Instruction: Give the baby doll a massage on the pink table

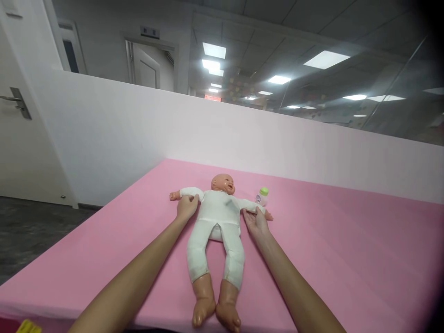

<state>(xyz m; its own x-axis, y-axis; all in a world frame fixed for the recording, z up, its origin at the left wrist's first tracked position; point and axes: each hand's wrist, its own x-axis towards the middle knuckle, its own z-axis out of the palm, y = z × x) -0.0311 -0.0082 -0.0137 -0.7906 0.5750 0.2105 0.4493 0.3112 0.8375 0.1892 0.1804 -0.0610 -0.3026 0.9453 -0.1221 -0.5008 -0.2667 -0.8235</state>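
Observation:
A baby doll (220,208) with a white cloth body lies on its back on the pink-covered table (329,249), feet toward me and arms spread. Its head is turned to the right. My left hand (188,206) is closed around the doll's upper arm on the left side, thumb and fingers pinching the white cloth. My right hand (255,221) grips the other arm from below near the forearm, with the thumb on top and fingers under it. Just beyond that arm stands a small bottle (262,196) with a green cap.
A white wall (277,150) with glass above runs along the table's far side. To the left are a door with a metal handle (21,102) and dark flooring (31,231). A yellow item (29,326) shows at the bottom left corner.

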